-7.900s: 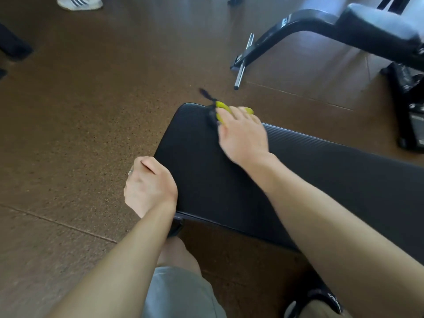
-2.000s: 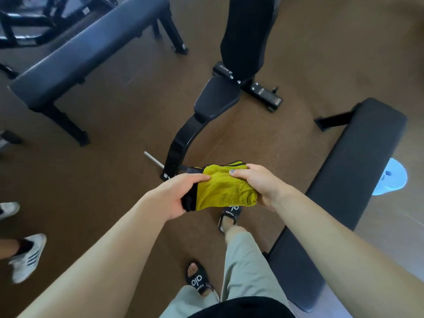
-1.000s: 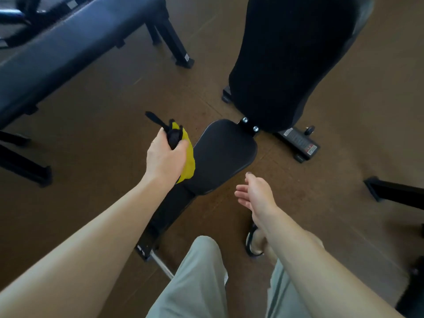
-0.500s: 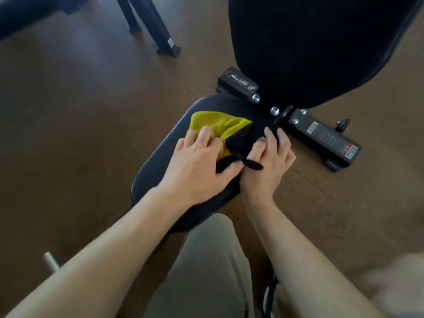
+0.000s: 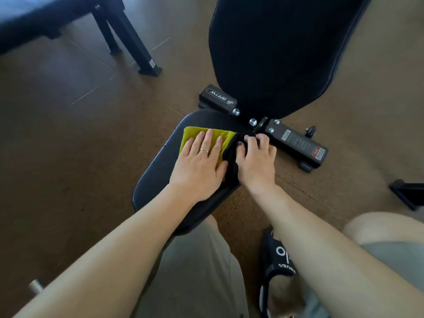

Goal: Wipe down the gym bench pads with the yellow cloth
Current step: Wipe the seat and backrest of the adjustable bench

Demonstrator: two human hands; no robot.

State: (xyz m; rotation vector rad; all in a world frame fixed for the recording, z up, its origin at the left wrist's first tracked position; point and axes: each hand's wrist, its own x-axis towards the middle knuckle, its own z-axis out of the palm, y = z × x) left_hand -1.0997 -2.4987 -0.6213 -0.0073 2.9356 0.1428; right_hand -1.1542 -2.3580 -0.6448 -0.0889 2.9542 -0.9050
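Observation:
The yellow cloth (image 5: 190, 134) lies spread on the black seat pad (image 5: 156, 173) of an adjustable bench. My left hand (image 5: 199, 166) presses flat on the cloth with straight fingers. My right hand (image 5: 254, 164) sits at the pad's right edge, its fingers curled on the cloth's black edge (image 5: 230, 150). The tall black back pad (image 5: 275, 53) rises just behind the seat, tilted upward. Most of the cloth is hidden under my left palm.
The bench's black base bar (image 5: 296, 143) with a warning label and knob lies on the brown floor to the right. Another bench's leg (image 5: 137, 53) stands at upper left. My knee and a black slide sandal (image 5: 275, 260) are below the hands.
The cloth went from my left fist in the air onto the seat pad. My left hand now lies flat on it, and my right hand has come to the cloth's black edge.

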